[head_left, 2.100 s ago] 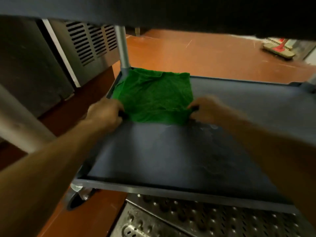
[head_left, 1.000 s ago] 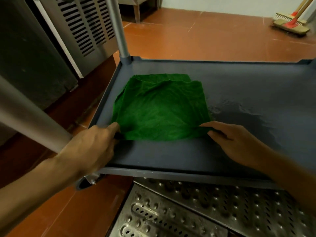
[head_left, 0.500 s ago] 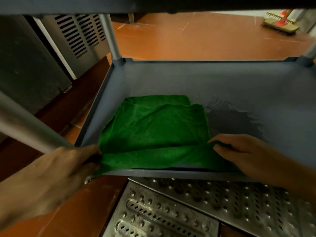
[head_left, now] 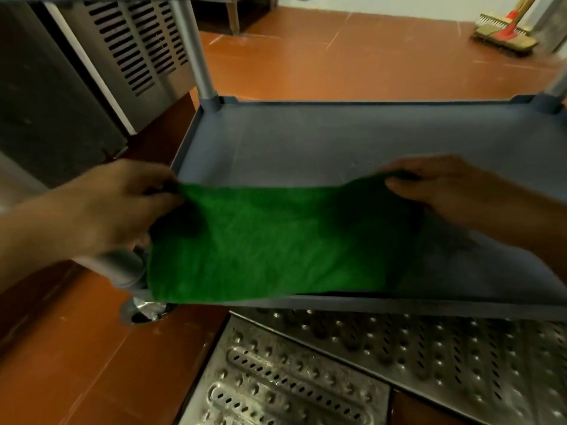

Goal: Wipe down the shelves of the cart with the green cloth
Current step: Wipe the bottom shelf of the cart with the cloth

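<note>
I'm pinching the green cloth (head_left: 276, 240) by its top corners, left hand (head_left: 122, 207) and right hand (head_left: 454, 191) well apart, draping it over the near edge of the shelf (head_left: 337, 139); I'm judging the right half unwiped.

The light is dim and warm, brightest on the far orange floor (head_left: 368, 56). My left hand (head_left: 122, 204) smears with motion blur; my right hand (head_left: 454, 191) is soft too. Deep shadow falls across the green cloth (head_left: 270, 240) beneath my hands. The cart post (head_left: 198, 56) tilts with wide-angle distortion; the metal grate (head_left: 337, 363) glints.
</note>
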{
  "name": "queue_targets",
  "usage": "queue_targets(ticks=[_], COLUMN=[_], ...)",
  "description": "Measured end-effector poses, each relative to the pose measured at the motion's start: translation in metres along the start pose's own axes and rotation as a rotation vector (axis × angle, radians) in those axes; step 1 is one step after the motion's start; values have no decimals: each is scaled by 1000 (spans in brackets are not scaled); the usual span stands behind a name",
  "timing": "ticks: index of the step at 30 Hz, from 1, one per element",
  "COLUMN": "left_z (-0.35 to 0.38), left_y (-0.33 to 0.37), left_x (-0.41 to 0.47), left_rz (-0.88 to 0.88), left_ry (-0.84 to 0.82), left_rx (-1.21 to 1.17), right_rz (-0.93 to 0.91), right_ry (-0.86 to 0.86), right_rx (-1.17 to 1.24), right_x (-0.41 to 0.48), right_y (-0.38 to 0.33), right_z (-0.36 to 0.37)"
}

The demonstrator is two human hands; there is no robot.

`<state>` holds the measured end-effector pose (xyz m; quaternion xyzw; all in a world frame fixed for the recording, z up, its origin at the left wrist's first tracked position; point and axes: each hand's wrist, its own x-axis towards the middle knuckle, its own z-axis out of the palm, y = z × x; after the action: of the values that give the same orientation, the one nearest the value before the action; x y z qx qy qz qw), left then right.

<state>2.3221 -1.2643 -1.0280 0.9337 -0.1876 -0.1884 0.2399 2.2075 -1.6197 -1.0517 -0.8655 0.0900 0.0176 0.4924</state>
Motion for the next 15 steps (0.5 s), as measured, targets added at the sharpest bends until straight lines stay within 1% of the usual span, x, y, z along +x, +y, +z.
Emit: queue_targets(ticks=[1, 3, 5, 7, 8, 9, 10, 11, 12, 13, 14, 15], left_z=[2, 8, 19, 33, 39, 45, 52, 58, 64, 69, 74, 79], left_y=[11, 28, 28, 14, 9, 5, 0, -4, -6, -8, -13, -20], left_x=[9, 32, 51, 56, 53, 46, 40, 34, 25, 18, 14, 12], left_rz=[-11, 1, -17, -39, -23, 45, 133, 233, 304, 337, 341, 357], left_ry=[31, 91, 129, 163, 182, 195, 167, 95, -18, -119, -183, -180], left_rx=[-16, 48, 167, 298, 350, 376, 387, 393, 414, 456, 511, 552], right_rz=[-33, -33, -21, -34, -96, -172, -233, -258, -249, -237, -234, -253], right_ry=[82, 143, 138, 118, 99, 49, -33, -130, -214, -258, -278, -280], right_rx=[-46, -143, -226, -412, -481, -520, -537, -537, -548, -569, -579, -581], right_x=[13, 41, 57, 54, 48, 40, 31, 22, 14, 8, 4, 0], right_y=[-3, 4, 15, 23, 24, 26, 30, 35, 43, 52, 61, 70], right_z=[4, 12, 23, 33, 37, 41, 45, 49, 54, 58, 63, 68])
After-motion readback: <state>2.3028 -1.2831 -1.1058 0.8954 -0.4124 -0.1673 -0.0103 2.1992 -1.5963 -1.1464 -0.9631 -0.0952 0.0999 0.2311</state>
